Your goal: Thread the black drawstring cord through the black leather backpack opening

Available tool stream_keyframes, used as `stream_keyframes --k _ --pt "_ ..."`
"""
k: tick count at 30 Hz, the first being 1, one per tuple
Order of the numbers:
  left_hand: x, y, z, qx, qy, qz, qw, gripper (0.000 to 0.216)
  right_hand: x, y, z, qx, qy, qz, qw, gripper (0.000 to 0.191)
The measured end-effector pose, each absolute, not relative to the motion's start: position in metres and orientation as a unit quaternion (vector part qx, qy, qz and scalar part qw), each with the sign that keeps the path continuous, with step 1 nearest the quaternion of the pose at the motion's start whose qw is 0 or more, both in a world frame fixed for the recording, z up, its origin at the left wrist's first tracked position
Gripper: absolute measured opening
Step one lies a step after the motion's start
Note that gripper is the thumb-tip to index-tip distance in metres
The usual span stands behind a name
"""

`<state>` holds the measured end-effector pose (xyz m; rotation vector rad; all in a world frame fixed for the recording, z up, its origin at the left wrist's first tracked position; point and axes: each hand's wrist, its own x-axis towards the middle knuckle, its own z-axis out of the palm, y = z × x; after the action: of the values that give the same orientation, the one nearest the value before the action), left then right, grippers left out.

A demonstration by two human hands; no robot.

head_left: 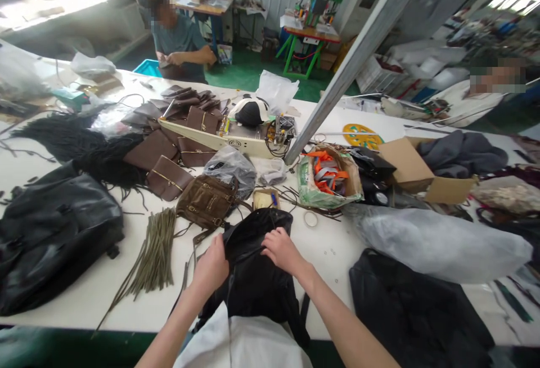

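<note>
A black bag point(261, 283) of soft material lies before me at the table's front edge, its mouth facing up and partly spread. On the left side of its rim, my left hand point(214, 261) is closed around the fabric. My right hand point(282, 248) pinches the rim on the right, fingers bent over the edge. Just beyond the bag sits a brown leather bag point(206, 201) with buckled straps. A small tray point(265, 199) with a blue item in it is close behind the black bag's rim. The inside of the black bag is too dark to make out.
Olive strips point(156, 250) and a large black bag point(59, 233) lie at left. A metal post point(337, 70) rises beyond a sack point(331, 179) of orange pieces. Plastic-wrapped material point(439, 241) and black fabric point(413, 300) lie right. A person point(179, 36) works across the table.
</note>
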<state>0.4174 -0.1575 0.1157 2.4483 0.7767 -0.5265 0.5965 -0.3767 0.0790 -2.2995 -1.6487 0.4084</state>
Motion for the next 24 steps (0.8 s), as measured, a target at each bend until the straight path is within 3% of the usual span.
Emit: stream_keyframes --k 4,6,9,12,14,16,21,24 --pt "0.412 -0.163 0.132 0.946 0.251 -0.158 0.135 0.085 0.553 -0.387 0.095 -0.798 -0.580 0.083 0.140 0.011" --pt "0.414 -0.165 0.142 0.968 0.188 -0.114 0.123 0.081 0.532 -0.394 0.101 -0.805 -0.565 0.063 0.167 0.008" --pt "0.426 -0.178 0.151 0.962 0.028 -0.144 0.229 0.071 0.514 -0.401 0.107 -0.815 -0.542 0.041 0.200 0.002" --pt "0.439 -0.201 0.143 0.926 -0.057 -0.234 0.292 0.094 0.511 -0.405 0.111 -0.820 -0.533 0.045 0.202 0.005" --pt "0.444 -0.216 0.132 0.928 -0.076 -0.248 0.267 0.096 0.514 -0.408 0.115 -0.820 -0.536 0.055 0.195 0.010" --pt "0.447 -0.225 0.123 0.935 -0.080 -0.244 0.246 0.085 0.521 -0.414 0.122 -0.810 -0.541 0.079 0.213 0.011" --pt "0.448 -0.219 0.120 0.900 -0.043 -0.271 0.338 0.070 0.575 -0.439 0.145 -0.846 -0.355 0.097 0.387 0.024" --pt "0.448 -0.209 0.128 0.884 -0.026 -0.279 0.373 0.075 0.626 -0.442 0.147 -0.899 -0.256 0.076 0.347 0.030"
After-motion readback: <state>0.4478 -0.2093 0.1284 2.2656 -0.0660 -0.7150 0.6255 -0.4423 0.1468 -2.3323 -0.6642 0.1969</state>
